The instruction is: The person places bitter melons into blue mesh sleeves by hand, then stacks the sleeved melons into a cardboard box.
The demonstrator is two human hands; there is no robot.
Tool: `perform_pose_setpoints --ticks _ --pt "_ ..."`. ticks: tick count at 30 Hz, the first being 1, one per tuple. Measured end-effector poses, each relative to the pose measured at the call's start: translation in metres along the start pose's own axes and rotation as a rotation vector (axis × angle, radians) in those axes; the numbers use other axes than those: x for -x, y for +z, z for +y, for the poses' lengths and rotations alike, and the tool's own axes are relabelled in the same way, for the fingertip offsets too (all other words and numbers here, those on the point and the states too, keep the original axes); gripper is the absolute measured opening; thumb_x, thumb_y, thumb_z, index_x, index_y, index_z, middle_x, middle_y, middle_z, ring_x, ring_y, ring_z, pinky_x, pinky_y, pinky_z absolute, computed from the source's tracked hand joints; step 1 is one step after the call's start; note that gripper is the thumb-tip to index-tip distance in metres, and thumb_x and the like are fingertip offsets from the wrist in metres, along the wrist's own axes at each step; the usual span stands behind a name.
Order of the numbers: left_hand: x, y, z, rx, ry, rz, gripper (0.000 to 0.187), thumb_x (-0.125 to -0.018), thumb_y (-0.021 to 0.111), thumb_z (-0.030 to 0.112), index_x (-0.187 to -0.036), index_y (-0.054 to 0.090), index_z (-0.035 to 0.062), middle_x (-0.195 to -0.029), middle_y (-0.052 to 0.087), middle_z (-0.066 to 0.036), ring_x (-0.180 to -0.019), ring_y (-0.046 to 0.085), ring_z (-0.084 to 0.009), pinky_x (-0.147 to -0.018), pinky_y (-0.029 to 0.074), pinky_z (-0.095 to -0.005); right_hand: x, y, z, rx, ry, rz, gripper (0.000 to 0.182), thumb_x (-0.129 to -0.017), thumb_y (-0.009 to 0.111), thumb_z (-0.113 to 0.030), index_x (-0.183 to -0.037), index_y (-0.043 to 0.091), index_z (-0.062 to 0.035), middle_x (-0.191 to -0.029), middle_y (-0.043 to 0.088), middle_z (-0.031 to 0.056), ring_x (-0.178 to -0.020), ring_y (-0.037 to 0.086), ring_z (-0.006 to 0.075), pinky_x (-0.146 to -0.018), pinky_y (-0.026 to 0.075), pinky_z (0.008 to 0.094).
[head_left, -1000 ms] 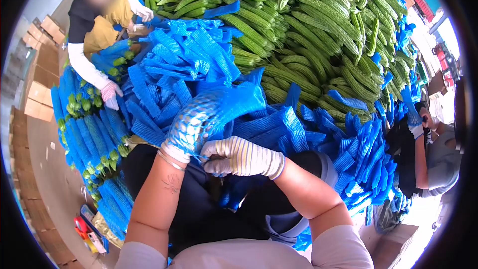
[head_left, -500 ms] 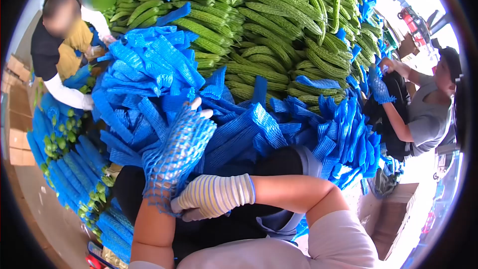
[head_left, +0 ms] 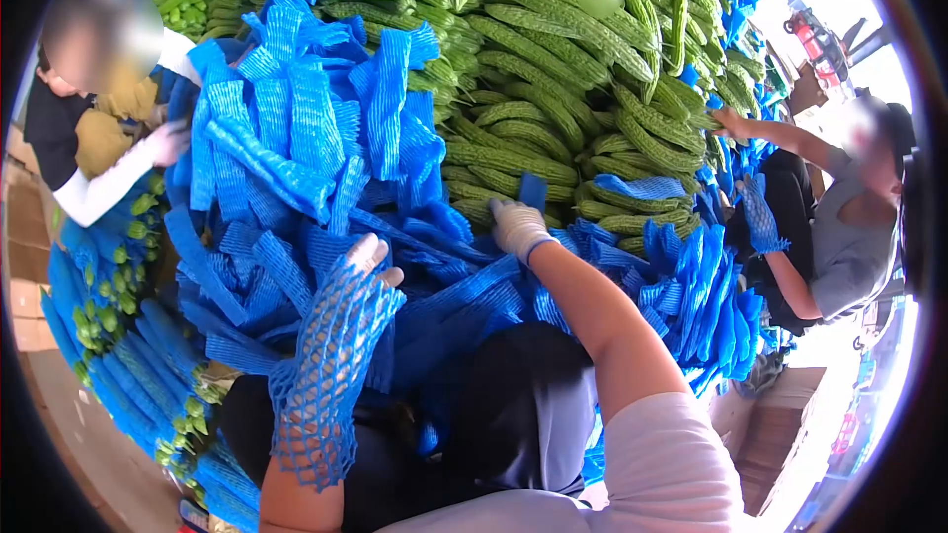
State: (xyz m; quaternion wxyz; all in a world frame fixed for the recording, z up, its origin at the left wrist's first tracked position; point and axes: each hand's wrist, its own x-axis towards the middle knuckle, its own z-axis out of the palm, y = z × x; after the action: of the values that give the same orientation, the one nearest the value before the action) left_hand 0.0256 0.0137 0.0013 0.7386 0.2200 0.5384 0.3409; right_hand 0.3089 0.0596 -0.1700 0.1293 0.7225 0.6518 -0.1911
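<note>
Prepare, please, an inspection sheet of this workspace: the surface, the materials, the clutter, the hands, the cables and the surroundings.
Surface: hidden under the piled materials.
Materials: green gourds piled ahead; loose blue net sleeves heaped nearer the person; sleeved gourds lined up at the left.
Clutter: net sleeves lie crossed at many angles; one stray sleeve rests on the gourds.
Hands: left hand gloved, inside a stretched blue net, fingertips showing; right hand, gloved, at the gourd pile's near edge, its grip unclear.
Cables: nothing seen.
Surroundings: one co-worker at the left, another at the right; an open cardboard box at lower right.
</note>
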Motion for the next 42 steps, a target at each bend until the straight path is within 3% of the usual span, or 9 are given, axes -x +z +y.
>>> perform_pose_setpoints --ticks 10,16,19,22,25,30,34,37,42 --pt "0.014 -0.006 -0.013 -0.121 0.113 -0.140 0.047 -0.095 0.049 0.015 -0.140 0.037 0.0055 -0.134 0.046 -0.008 -0.107 0.053 -0.0164 -0.091 0.046 -0.0304 0.016 -0.009 -0.002 0.113 0.136 0.031 0.041 -0.074 0.067 -0.025 -0.111 0.062 -0.0106 -0.116 0.056 0.0123 -0.115 0.053 0.0284 -0.094 0.043 0.0406" --pt "0.023 0.000 -0.019 -0.288 0.380 -0.316 0.059 -0.087 0.058 -0.002 -0.140 0.034 0.0025 -0.132 0.048 -0.010 -0.104 0.055 -0.0162 -0.090 0.047 -0.0283 0.072 -0.089 0.024 -0.916 -0.024 0.547 0.057 -0.069 0.078 -0.017 -0.117 0.052 -0.0039 -0.101 0.065 0.0174 -0.093 0.062 0.0294 -0.085 0.047 0.0363" --pt "0.024 0.009 -0.017 -0.903 0.866 -0.451 0.071 -0.081 0.060 -0.009 -0.143 0.029 0.0022 -0.139 0.042 -0.013 -0.110 0.057 -0.0231 -0.088 0.050 -0.0327 0.149 -0.160 0.005 -0.987 -0.264 0.666 0.060 -0.068 0.080 -0.014 -0.120 0.050 -0.0046 -0.104 0.062 0.0150 -0.098 0.060 0.0257 -0.086 0.047 0.0357" --pt "0.060 0.038 -0.002 -0.240 0.341 -0.613 0.075 -0.082 0.063 -0.001 -0.145 0.022 0.0009 -0.137 0.044 -0.013 -0.111 0.057 -0.0175 -0.092 0.048 -0.0276 0.200 -0.179 -0.012 -0.357 -0.561 0.960 0.050 -0.061 0.070 -0.003 -0.109 0.057 -0.0032 -0.099 0.062 0.0175 -0.096 0.059 0.0358 -0.081 0.048 0.0424" --pt "0.073 0.082 -0.015 -0.229 0.173 -0.723 0.056 -0.090 0.050 0.003 -0.143 0.031 0.0018 -0.139 0.044 -0.016 -0.117 0.054 -0.0245 -0.097 0.047 -0.0332 0.231 -0.164 -0.027 -0.182 -0.703 1.076 0.017 -0.068 0.062 -0.017 -0.080 0.058 -0.0061 -0.081 0.058 0.0129 -0.084 0.058 0.0313 -0.074 0.047 0.0421" --pt "0.110 0.200 -0.075 -0.308 -0.041 -1.277 0.054 -0.092 0.048 0.004 -0.143 0.031 0.0014 -0.140 0.043 -0.016 -0.120 0.051 -0.0256 -0.100 0.043 -0.0345 0.264 -0.112 -0.062 -0.051 -0.492 1.216 0.051 -0.061 0.071 -0.028 -0.106 0.055 -0.0095 -0.114 0.052 0.0146 -0.120 0.046 0.0342 -0.108 0.029 0.0519" --pt "0.138 0.237 -0.127 -0.319 -0.191 -1.484 0.052 -0.093 0.046 0.005 -0.143 0.031 0.0011 -0.141 0.041 -0.016 -0.122 0.048 -0.0265 -0.102 0.040 -0.0356 0.306 -0.089 -0.112 -0.758 -0.218 1.343 0.033 -0.070 0.068 -0.013 -0.101 0.057 -0.0081 -0.112 0.056 0.0159 -0.112 0.050 0.0374 -0.101 0.037 0.0474" --pt "0.150 0.237 -0.151 -0.303 -0.284 -1.540 0.051 -0.094 0.044 0.006 -0.143 0.031 0.0008 -0.142 0.041 -0.016 -0.124 0.047 -0.0272 -0.104 0.038 -0.0363 0.300 -0.067 -0.131 -1.149 -0.373 0.916 0.071 -0.079 0.066 -0.012 -0.138 0.031 0.0046 -0.143 0.031 0.0239 -0.131 0.036 0.0383 -0.105 0.036 0.0390" --pt "0.156 0.240 -0.166 -0.220 -0.336 -1.583 0.049 -0.095 0.042 0.007 -0.143 0.031 0.0004 -0.143 0.039 -0.016 -0.126 0.043 -0.0283 -0.107 0.034 -0.0376 0.295 -0.061 -0.136 -1.502 -0.155 0.481 0.068 -0.072 0.074 -0.015 -0.133 0.045 -0.0053 -0.109 0.062 0.0121 -0.103 0.060 0.0257 -0.088 0.047 0.0355"
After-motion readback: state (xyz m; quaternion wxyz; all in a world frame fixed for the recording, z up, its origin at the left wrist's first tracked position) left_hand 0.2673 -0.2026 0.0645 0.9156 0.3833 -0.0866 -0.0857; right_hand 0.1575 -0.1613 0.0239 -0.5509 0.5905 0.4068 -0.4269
